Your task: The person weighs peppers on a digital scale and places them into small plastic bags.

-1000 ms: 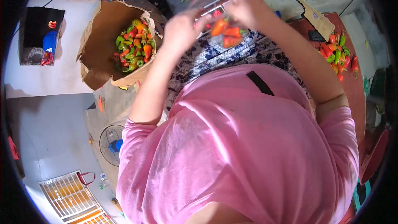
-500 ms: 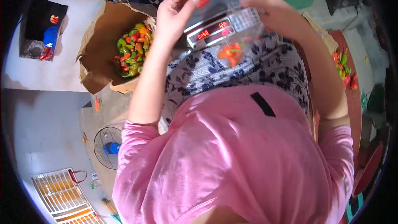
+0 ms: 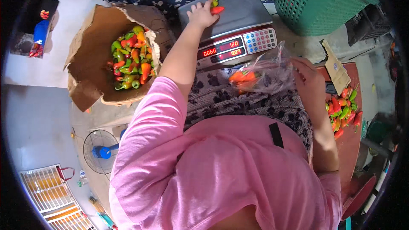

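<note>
On the steel pan of a digital scale [image 3: 238,10], my left hand [image 3: 202,16] rests with its fingers spread. Right beside its thumb and forefinger lie a red chili pepper [image 3: 217,10] and a green chili pepper [image 3: 215,2]; the hand seems to touch them. My right hand [image 3: 306,72] grips a clear plastic bag [image 3: 277,74] by its mouth side, above my patterned lap cloth. Orange-red peppers [image 3: 243,77] show inside the bag's left end. The right fingertips are partly hidden by the plastic. Red digits glow on the scale's front, beside its keypad [image 3: 260,40].
To the left stands an open cardboard box [image 3: 87,55] with many mixed peppers [image 3: 132,59]. A green basket [image 3: 317,6] is at the far right. Loose peppers [image 3: 345,110] and a cardboard piece [image 3: 337,70] lie on a reddish surface. A fan [image 3: 101,151] stands lower left.
My left hand has gone from holding a red pepper over the scale to lying spread on its pan. My right hand has drawn back toward me and right with the bag.
</note>
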{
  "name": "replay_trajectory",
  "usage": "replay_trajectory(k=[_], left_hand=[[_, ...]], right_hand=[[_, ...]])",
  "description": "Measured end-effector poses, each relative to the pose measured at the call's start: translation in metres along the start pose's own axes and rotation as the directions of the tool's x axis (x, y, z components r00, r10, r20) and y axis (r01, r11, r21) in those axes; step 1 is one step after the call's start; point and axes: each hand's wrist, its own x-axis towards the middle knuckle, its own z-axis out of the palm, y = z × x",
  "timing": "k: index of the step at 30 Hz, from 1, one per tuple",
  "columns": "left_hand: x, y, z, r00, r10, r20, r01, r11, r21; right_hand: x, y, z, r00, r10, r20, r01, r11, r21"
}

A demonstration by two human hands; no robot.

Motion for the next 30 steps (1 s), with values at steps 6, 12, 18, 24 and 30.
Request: replay_trajectory(k=[6,12,18,24,30], left_hand=[[0.027,-0.006,0.010,0.994,-0.072,-0.082,0.079,0.993,0.087],[0.010,0.031,0.000,0.998,-0.065,-0.021,-0.020,0.014,-1.000],[-0.135,0.156,-0.091,0.853,0.504,-0.137,0.443,-0.837,-0.322],[-0.193,0.175,-0.075,0.848,0.527,-0.058,0.420,-0.734,-0.534],[-0.213,0.164,-0.049,0.837,0.547,0.014,0.279,-0.404,-0.871]], right_hand=[[0.021,0.021,0.002,0.991,-0.028,0.129,0.027,1.000,0.013],[0.040,0.026,0.006,0.985,-0.005,0.174,-0.007,0.998,0.066],[0.026,0.002,0.006,0.999,0.002,0.049,-0.017,0.952,0.306],[-0.008,-0.038,-0.003,0.982,0.187,0.034,-0.159,0.707,0.689],[-0.034,-0.054,-0.009,0.979,-0.015,-0.202,0.102,0.897,0.430]])
